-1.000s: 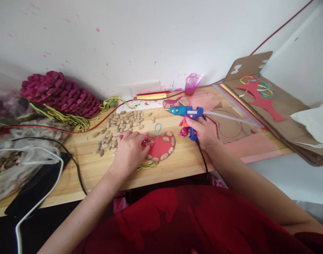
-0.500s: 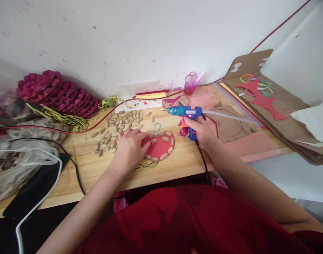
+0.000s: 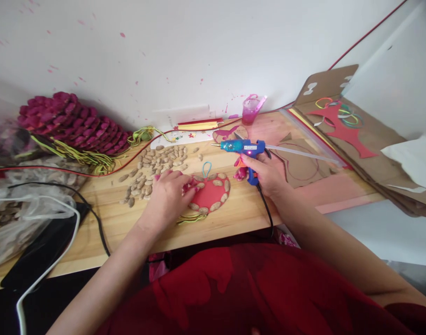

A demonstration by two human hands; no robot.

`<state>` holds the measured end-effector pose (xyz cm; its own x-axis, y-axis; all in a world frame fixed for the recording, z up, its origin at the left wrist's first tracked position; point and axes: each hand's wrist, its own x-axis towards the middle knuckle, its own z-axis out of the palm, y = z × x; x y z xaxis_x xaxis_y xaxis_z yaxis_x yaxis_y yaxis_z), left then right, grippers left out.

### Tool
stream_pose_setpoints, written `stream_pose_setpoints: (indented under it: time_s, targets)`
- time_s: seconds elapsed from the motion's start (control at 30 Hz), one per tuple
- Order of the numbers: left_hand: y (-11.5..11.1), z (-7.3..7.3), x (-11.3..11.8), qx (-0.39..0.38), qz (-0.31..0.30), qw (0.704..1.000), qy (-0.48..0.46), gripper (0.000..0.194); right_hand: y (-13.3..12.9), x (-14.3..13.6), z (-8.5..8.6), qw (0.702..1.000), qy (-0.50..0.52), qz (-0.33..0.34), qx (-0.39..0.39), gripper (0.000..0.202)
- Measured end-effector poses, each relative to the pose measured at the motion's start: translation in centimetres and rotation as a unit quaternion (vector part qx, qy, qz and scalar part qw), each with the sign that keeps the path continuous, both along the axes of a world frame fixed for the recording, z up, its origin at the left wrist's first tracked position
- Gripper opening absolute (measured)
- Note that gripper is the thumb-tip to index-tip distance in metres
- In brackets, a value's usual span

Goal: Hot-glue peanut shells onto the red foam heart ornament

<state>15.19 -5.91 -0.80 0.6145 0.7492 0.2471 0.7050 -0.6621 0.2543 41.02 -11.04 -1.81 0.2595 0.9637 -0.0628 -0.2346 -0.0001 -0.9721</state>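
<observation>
A red disc lies on the wooden table, with peanuts in their shells set along its rim and a light-blue loop at its top. My left hand is over the disc's left side, fingers bent and pinched on a peanut there; the hand partly hides that rim. My right hand grips a blue hot glue gun by its handle, to the right of the disc. Its nozzle points left, a small light glows on its body, and a clear glue stick sticks out behind.
Loose peanuts are spread left of the disc. Behind stand stacked magenta peanut discs with yellow-green cords. A pink cup is by the wall. Cardboard lies at right, beside a box with red scraps. Cables cross the left side.
The view has shifted very slightly. Both hands stay in almost the same place, the left at the disc's rim and the right around the glue gun.
</observation>
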Motion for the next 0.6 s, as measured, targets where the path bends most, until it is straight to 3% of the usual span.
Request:
stream_pose_setpoints:
  time_s: [0.3, 0.37, 0.5, 0.6]
  targets:
    - [-0.7, 1.3, -1.1, -0.026, 0.016, 0.999, 0.023, 0.020, 0.0, 0.1, -0.2, 1.000, 0.002, -0.015, -0.001, 0.043]
    - [-0.2, 1.4, -1.2, -0.019, -0.015, 1.000, 0.010, 0.018, 0.1, 0.2, -0.4, 1.000, 0.004, -0.017, -0.002, 0.043]
    - [0.7, 0.9, -1.2, -0.028, -0.106, 0.994, 0.019, 0.035, 0.1, 0.2, -0.5, 1.000, 0.010, -0.014, 0.002, 0.042]
    - [1.0, 0.5, -1.0, -0.027, -0.137, 0.990, 0.021, 0.032, 0.1, 0.3, -0.5, 1.000, 0.011, -0.010, 0.006, 0.042]
